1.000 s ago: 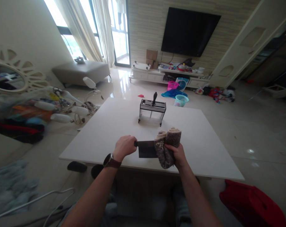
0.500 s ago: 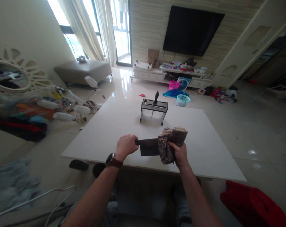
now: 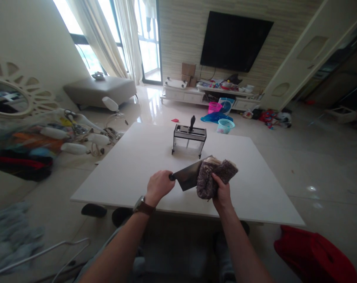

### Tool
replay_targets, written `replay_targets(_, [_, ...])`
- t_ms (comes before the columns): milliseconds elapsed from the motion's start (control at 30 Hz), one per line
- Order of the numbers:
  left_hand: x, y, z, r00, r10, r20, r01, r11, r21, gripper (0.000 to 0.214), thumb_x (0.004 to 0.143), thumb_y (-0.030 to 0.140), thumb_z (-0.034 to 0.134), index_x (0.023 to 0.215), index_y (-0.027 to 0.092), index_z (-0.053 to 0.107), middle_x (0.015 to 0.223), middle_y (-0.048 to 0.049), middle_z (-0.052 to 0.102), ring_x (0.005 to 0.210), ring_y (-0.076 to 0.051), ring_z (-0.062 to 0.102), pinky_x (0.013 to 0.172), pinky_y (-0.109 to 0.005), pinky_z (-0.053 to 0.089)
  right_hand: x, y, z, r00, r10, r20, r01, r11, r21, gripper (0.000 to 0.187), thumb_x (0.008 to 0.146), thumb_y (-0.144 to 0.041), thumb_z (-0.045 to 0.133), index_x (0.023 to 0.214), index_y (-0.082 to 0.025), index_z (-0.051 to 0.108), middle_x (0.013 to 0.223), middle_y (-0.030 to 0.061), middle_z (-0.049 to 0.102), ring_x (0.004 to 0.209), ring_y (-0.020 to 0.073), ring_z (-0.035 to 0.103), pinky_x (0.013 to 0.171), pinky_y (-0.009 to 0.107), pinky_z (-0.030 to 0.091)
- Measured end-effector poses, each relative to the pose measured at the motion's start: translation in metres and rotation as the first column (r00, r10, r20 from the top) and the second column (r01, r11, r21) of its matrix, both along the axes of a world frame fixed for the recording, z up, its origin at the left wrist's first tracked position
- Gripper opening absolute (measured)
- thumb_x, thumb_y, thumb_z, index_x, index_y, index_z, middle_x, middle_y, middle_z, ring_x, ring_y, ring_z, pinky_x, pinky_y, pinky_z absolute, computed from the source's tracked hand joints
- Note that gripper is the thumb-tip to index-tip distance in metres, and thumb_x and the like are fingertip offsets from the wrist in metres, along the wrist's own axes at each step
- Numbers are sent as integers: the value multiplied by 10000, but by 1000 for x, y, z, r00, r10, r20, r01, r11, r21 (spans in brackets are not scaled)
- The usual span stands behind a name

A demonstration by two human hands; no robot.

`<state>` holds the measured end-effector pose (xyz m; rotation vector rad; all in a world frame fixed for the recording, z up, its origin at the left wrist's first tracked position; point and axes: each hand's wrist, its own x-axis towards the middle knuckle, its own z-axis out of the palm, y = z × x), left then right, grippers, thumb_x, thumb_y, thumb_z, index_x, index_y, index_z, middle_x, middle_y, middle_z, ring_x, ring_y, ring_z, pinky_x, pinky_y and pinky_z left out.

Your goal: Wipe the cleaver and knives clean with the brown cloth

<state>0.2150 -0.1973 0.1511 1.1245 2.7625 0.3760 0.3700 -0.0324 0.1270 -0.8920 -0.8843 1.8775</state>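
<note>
My left hand is closed round the black handle of a cleaver. Its dark, broad blade points right and slants up, above the white table. A folded brown-grey cloth lies against the blade and hides part of its far end. Gripping that cloth from the right is my right hand, thumb on top. Beyond both hands stands a knife block with clear sides, a dark slotted top and one black handle sticking up from it.
A turquoise basket stands on the floor past the table's far edge. White lamp shades lie to the left of the table. At the lower right is a red fabric item. A low TV cabinet lines the far wall.
The cleaver has tilted from level to slanting up at its right end. The cloth has turned along the blade, and more of the blade's far top corner shows.
</note>
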Motion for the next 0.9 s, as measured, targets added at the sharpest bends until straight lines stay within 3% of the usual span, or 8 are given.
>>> replay_targets(200, [26, 19, -3, 994, -53, 97, 49, 998, 45, 244, 901, 278, 504, 878, 247, 745, 941, -97, 767, 923, -253, 710, 720, -311, 448, -8, -16, -5, 999, -24, -22, 22, 995, -93, 517, 559, -242, 888, 1048, -170, 736, 1002, 51, 790, 912, 244, 741, 853, 399, 614])
replay_targets(433, [31, 23, -1, 988, -60, 141, 55, 998, 43, 235, 905, 277, 528, 889, 244, 760, 945, -115, 767, 963, -255, 706, 754, -307, 442, -3, -14, 2, 995, -90, 33, 91, 996, -24, 474, 553, -237, 885, 998, -152, 746, 959, 59, 792, 887, 250, 742, 833, 396, 620])
replay_targets(600, [32, 22, -4, 987, -69, 143, 60, 996, 66, 240, 899, 285, 528, 886, 241, 763, 947, -118, 771, 942, -256, 709, 724, -312, 437, 1, -17, 4, 999, -45, 29, 46, 998, -50, 494, 553, -244, 892, 1016, -156, 746, 976, 55, 792, 900, 236, 738, 827, 367, 617])
replay_targets(900, [45, 33, -5, 974, -66, 218, 50, 996, 77, 263, 905, 334, 526, 902, 238, 771, 945, -129, 771, 941, -249, 713, 702, -303, 419, -2, -24, 2, 1000, -5, 9, 6, 999, -51, 524, 610, -264, 856, 1110, -175, 723, 961, 48, 794, 946, 261, 745, 875, 420, 615])
